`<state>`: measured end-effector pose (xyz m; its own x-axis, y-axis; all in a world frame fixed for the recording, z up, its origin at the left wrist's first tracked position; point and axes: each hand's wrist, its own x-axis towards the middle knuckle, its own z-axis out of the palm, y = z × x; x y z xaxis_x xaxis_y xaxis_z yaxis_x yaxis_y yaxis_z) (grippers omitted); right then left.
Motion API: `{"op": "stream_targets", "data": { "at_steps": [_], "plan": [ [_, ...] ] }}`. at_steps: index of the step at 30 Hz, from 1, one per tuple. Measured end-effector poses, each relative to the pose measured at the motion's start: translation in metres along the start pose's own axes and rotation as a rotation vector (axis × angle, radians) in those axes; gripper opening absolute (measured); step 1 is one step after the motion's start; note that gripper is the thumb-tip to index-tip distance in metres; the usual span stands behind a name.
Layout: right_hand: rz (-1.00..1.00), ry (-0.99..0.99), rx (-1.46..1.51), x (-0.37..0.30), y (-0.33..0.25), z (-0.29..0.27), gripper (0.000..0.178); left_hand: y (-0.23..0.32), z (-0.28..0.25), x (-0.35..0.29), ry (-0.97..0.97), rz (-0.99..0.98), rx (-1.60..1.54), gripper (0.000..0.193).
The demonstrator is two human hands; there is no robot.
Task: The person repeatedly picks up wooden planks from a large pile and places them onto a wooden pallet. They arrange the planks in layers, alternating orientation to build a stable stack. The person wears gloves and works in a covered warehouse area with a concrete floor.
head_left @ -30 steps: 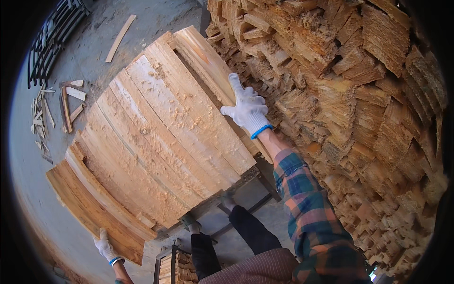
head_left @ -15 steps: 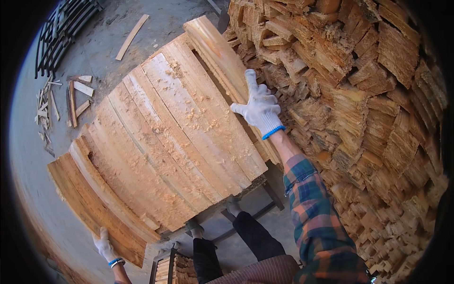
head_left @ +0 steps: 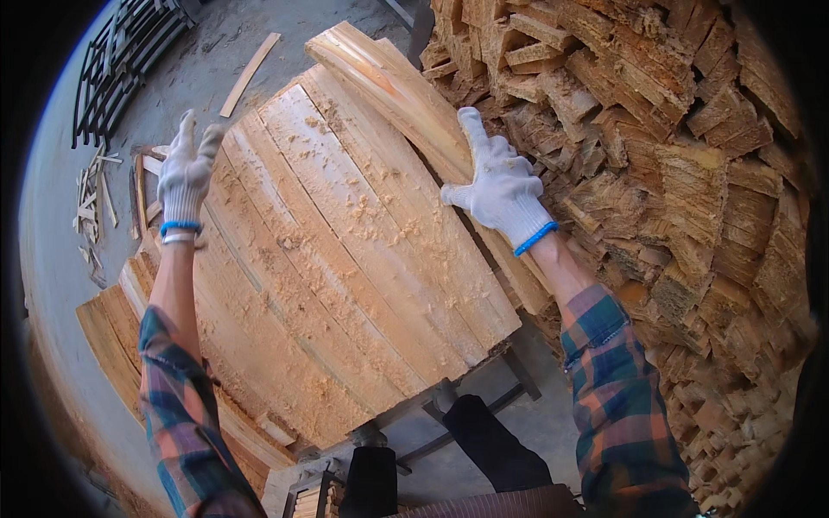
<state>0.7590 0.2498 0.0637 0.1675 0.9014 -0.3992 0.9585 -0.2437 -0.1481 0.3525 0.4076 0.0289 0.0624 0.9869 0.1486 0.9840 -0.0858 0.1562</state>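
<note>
A row of pale planks (head_left: pixel 332 246) lies side by side on a stand in front of me, strewn with wood shavings. Along its right edge, a thick plank (head_left: pixel 397 99) lies aslant, its far end turned left over another board. My right hand (head_left: pixel 501 186), in a white knit glove with a blue cuff, grips this plank near its middle, thumb across to the left edge and fingers along the right. My left hand (head_left: pixel 186 173), gloved alike, is raised over the far left of the row, fingers apart and holding nothing. Curved, darker boards (head_left: pixel 112 332) lie at the left, partly behind my left forearm.
A tall heap of rough wood pieces (head_left: pixel 673 198) fills the right side. Dark metal frames (head_left: pixel 129 65) are stacked at the far left, with thin offcuts (head_left: pixel 91 198) on the floor nearby. One long strip (head_left: pixel 250 75) lies beyond the planks. Below stands a rack of wood strips (head_left: pixel 306 501).
My left hand has let go of the curved board at the near left and risen to the far left. The right-hand plank's far end has swung left, with my right hand still on it.
</note>
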Motion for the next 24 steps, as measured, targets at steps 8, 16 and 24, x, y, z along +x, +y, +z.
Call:
{"op": "stream_targets", "data": {
  "at_steps": [8, 16, 24],
  "plan": [
    [-0.098, 0.024, 0.496, 0.006, 0.045, 0.025, 0.121, 0.087, 0.047, 0.018, -0.304, -0.137, -0.139, 0.072],
    [-0.123, -0.093, 0.902, 0.039, 0.084, 0.036, 0.133, 0.087, 0.054, 0.023, -0.229, -0.114, -0.310, 0.065],
    [0.025, 0.017, 0.137, 0.004, 0.022, 0.009, 0.127, 0.072, 0.065, 0.021, 0.009, -0.027, -0.450, 0.059]
  ]
}}
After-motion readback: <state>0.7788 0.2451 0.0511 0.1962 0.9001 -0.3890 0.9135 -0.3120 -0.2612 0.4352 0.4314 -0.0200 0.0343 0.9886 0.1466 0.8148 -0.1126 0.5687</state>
